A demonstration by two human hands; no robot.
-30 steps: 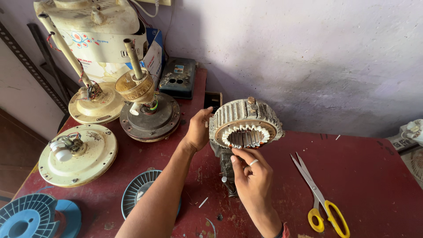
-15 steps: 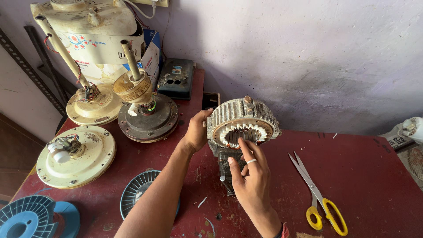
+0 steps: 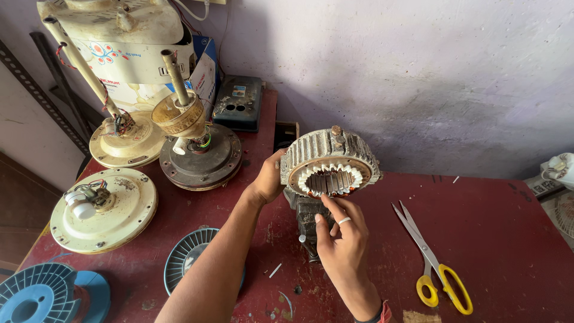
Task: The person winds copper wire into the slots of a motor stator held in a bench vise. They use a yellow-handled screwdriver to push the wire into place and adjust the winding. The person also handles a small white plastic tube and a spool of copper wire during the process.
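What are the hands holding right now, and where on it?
The left hand grips the ribbed metal stator ring by its outer left rim; the right hand fingertips touch its inner lower edge.

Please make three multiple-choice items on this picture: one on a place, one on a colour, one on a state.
1. Where do the scissors lie?
A. right of the stator
B. left of the stator
C. on the blue box

2. What colour are the scissor handles?
A. red
B. yellow
C. green

3. What does the left hand do?
A. rests flat on the table
B. holds the scissors
C. holds the stator's side

Answers: 1 A, they lie on the red table right of the stator. 2 B, both loops are yellow. 3 C, its grip is on the ribbed rim, while the right hand fingers touch the front.
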